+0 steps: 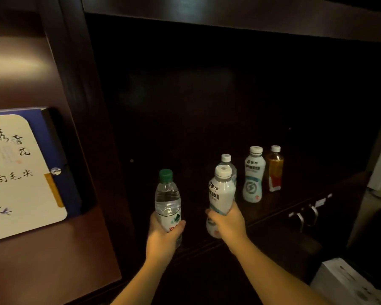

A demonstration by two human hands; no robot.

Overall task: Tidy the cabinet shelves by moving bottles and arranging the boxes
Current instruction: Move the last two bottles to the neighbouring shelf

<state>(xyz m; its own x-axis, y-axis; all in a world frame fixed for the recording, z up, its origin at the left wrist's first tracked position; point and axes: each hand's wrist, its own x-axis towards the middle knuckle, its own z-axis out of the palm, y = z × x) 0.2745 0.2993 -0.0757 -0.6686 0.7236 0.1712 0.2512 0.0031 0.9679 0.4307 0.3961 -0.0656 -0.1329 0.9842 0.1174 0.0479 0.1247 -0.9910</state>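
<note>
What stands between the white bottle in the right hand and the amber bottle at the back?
Head view: another white bottle stands between them, on the shelf.

Home (dark wooden cabinet (79, 89), drinks)

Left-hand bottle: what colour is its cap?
Green, on the clear water bottle in the left hand; head view.
</note>
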